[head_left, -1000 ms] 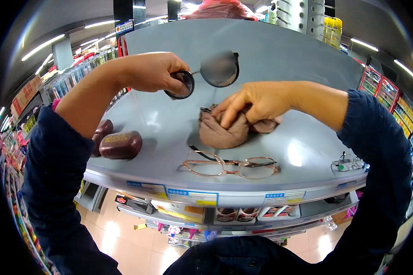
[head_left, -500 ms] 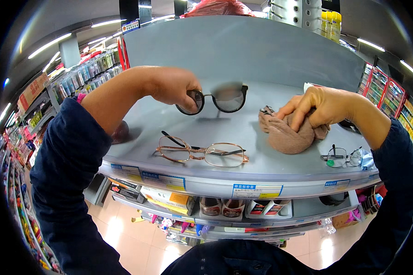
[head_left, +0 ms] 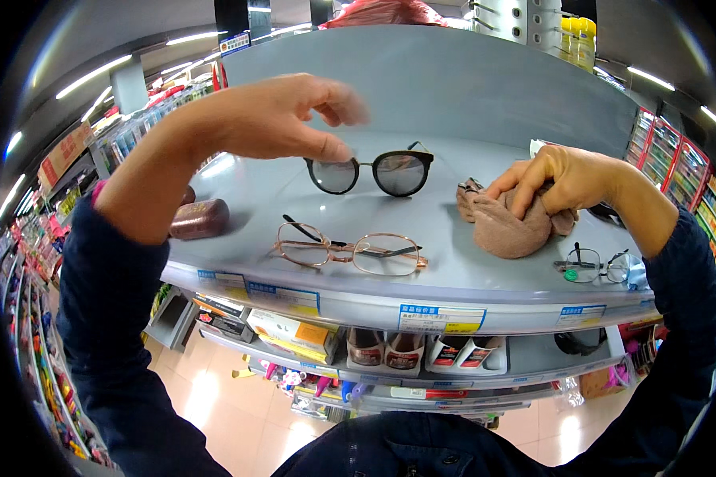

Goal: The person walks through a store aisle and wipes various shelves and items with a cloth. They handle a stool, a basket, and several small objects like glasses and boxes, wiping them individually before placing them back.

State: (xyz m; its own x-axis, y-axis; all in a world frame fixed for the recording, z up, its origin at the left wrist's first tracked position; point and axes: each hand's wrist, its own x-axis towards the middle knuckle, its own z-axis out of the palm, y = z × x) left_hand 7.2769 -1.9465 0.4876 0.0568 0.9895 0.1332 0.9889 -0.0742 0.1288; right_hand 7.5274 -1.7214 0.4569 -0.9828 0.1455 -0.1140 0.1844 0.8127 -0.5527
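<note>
Dark-rimmed sunglasses (head_left: 401, 173) rest on the grey shelf (head_left: 445, 282) with their lenses toward me. Just above their left lens, my left hand (head_left: 294, 119) is open, fingers apart and blurred at the tips. At the right, a bunched brown cloth (head_left: 513, 226) is gripped in my right hand (head_left: 561, 187), its fingers pressed into the folds. Gold-rimmed eyeglasses (head_left: 386, 254) lie near the front edge, in front of the sunglasses. Thin dark-framed eyeglasses (head_left: 585, 266) with a green spot on one lens sit at the front right. A brown glasses case (head_left: 200, 219) is partly behind my left forearm.
A raised lip with price labels (head_left: 441, 318) runs along the shelf front. A grey back panel (head_left: 445, 87) stands behind. Boxes (head_left: 294, 334) and packaged goods fill the lower shelf. Stocked shelves line the left, and red-framed coolers (head_left: 660, 155) stand at the right.
My left hand has let go of the sunglasses and lifted up and left, leaving them standing on the shelf. More of the brown case shows. My right hand stays on the cloth.
</note>
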